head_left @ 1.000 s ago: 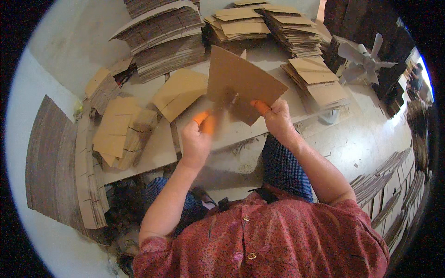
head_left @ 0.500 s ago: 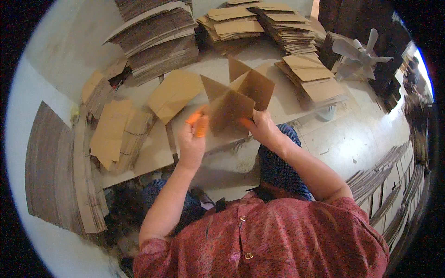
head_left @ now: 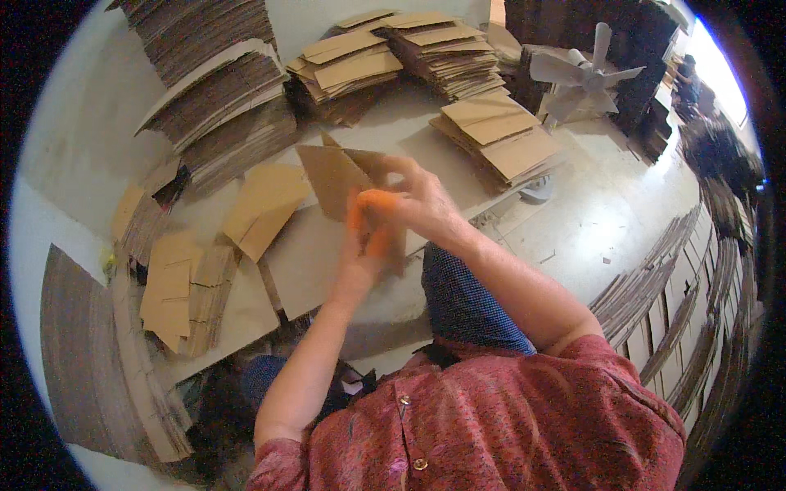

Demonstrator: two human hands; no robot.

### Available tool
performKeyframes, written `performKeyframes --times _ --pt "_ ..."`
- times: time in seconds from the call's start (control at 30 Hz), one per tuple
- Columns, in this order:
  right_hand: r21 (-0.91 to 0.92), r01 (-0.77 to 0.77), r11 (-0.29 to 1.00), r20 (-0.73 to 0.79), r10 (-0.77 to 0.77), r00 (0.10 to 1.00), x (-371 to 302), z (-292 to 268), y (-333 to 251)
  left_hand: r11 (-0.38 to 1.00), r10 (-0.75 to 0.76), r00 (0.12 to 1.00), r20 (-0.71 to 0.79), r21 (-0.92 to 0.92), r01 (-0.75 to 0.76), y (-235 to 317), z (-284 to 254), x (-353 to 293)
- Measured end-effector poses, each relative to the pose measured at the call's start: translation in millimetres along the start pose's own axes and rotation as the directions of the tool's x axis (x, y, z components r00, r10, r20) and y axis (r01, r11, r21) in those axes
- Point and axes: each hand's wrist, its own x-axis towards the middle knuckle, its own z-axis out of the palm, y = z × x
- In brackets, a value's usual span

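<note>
A brown cardboard divider (head_left: 332, 180), made of crossed panels, is held above the pale worktable (head_left: 315, 270), its panels now folded closer together. My right hand (head_left: 424, 203) grips its right side, fingers curled over the panels. Lower down, my left hand (head_left: 364, 255) closes on the near edge; motion blurs its fingers. Orange covers are on fingertips of the hands. Where the hands meet, they hide much of the divider. Just left of them, a loose tan cardboard piece (head_left: 266, 204) lies on the table.
Cut cardboard stacks (head_left: 176, 286) lie at left, with more flat stacks (head_left: 352, 65) at the back and another stack (head_left: 499, 135) on the right. A tall pile (head_left: 237, 106) rises back left. A white fan (head_left: 585, 78) stands at the far right, and cardboard bundles (head_left: 655, 278) line the right side.
The divider went from spread open to folded narrower. My right hand moved left, up against my left hand. The whole view has shifted, with the surroundings sliding left.
</note>
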Motion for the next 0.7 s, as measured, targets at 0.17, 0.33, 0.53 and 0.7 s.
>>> performKeyframes --times 0.17,0.33,0.53,0.7 --pt "0.074 -0.24 0.968 0.021 0.239 0.971 -8.6 -4.0 -12.1 0.958 0.125 0.992 0.014 0.257 -0.125 -23.5 6.5 3.2" --pt "-0.13 0.065 0.989 0.032 -0.062 0.998 -1.1 -21.6 33.8 0.954 0.143 0.978 0.149 0.242 -0.176 -31.6 23.9 8.4" --pt "-0.458 0.194 0.868 -0.207 -0.316 0.926 -14.1 -70.7 -9.2 0.847 0.118 0.99 0.073 0.514 -0.139 -41.2 -18.2 -17.6" --pt "-0.713 0.222 0.665 -0.157 -0.46 0.874 13.5 -124.3 -35.7 0.53 0.23 0.964 -0.135 0.848 -0.008 -68.1 -123.1 -19.4"
